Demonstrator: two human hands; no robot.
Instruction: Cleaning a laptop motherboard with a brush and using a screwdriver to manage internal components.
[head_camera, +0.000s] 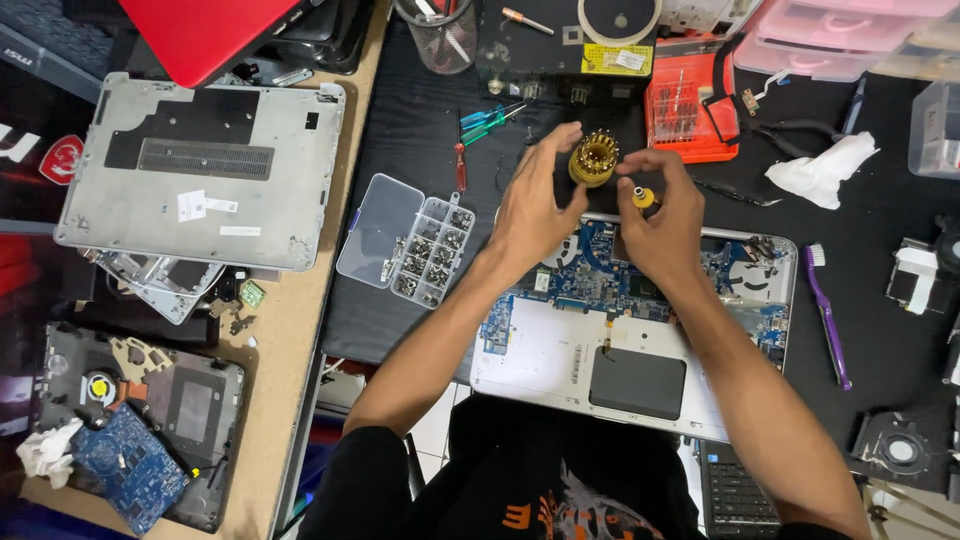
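A cluttered repair bench fills the view, half pale wood and half covered by a black mat (420, 140). The biggest item in play is the opened laptop (560, 350), lying keyboard-side down just in front of the person with its blue circuit board (600, 275) and dark battery (637, 382) exposed. Off to the left on the wood lies a detached grey bottom cover (200, 170), with another stripped machine below it. Between cover and laptop sits a clear screw organiser (415, 245), lid swung open. An orange bit case (685, 115) stands beyond the hands, and a purple brush (825, 310) lies to the right of the laptop. Above the laptop's far edge the left hand (535, 205) curls its fingers around a gold round bit holder (594, 158), gripping it by the rim. The right hand (660, 225) is closed around a small yellow-handled screwdriver (643, 197), its socket end facing up, just beside the holder. This looks like the bit-choosing step of the teardown: the next move would seem to call for pulling one bit from the ring and seating it squarely in the driver's socket.
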